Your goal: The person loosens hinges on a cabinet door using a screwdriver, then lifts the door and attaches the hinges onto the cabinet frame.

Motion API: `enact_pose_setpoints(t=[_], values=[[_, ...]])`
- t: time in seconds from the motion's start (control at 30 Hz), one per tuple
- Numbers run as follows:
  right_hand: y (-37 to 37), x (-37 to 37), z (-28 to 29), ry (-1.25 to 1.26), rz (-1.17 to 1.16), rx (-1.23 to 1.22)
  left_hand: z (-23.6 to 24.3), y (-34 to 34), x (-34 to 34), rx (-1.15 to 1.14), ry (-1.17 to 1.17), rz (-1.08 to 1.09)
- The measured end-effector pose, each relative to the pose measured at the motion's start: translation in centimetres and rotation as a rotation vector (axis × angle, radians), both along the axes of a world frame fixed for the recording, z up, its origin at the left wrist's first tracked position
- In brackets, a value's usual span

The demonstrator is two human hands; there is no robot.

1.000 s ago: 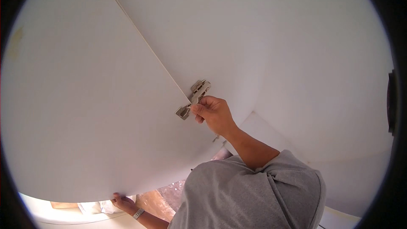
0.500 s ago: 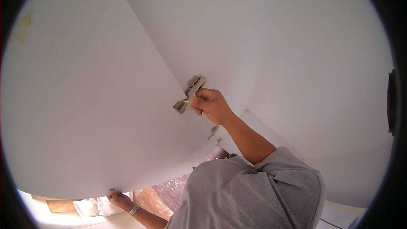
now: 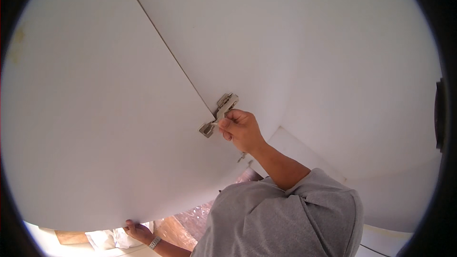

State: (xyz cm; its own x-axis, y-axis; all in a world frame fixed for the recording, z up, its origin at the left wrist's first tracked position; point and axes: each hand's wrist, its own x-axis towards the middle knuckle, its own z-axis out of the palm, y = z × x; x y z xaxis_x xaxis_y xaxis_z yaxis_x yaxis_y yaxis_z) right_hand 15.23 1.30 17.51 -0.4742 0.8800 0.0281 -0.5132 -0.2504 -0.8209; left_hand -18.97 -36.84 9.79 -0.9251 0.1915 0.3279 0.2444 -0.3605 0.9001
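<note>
A metal cabinet hinge [image 3: 227, 101] joins a large white door [image 3: 109, 114] to the white cabinet side panel [image 3: 247, 43]. My right hand [image 3: 241, 128] is pinched closed at the hinge's near side, next to its cup [image 3: 206, 129]. A thin pale tip pokes out from the fingertips toward the hinge cup; whatever it belongs to is hidden in the fingers. At the lower left, my left hand [image 3: 137, 231] grips the door's near edge, thumb on the white face and the other fingers behind it. A metal-banded watch sits on that wrist.
A second hinge [image 3: 242, 157] shows lower on the door, partly behind my right forearm. White bags [image 3: 112, 239] and a brown cardboard piece [image 3: 71, 237] lie beyond the door's near edge. Clear plastic sheeting [image 3: 197, 216] covers something brown below. A yellowish stain [image 3: 18, 43] marks the door.
A narrow dark gap now shows along the line between door and side panel. Door, hinge and both hands appear slightly lower and to the right. Both hands keep their places.
</note>
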Motion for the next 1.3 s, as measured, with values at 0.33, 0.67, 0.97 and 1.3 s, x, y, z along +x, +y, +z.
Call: enact_pose_setpoints(t=[0.33, 0.67, 0.97, 1.3], values=[[0.8, 1.1, 0.5, -0.061, 0.038, 0.036, -1.1, 0.1, 0.1, -0.002, -0.018, 0.011], [0.4, 0.4, 1.5, -0.097, 0.032, -0.064, -1.5, -0.9, -1.2, 0.004, -0.005, -0.022], [0.4, 0.9, 1.3, -0.048, 0.033, -0.03, -1.0, -0.2, -0.5, 0.036, -0.014, 0.023], [-0.3, 0.3, 1.6, -0.097, -0.011, -0.115, 0.3, -0.2, 0.4, 0.048, 0.006, -0.063]])
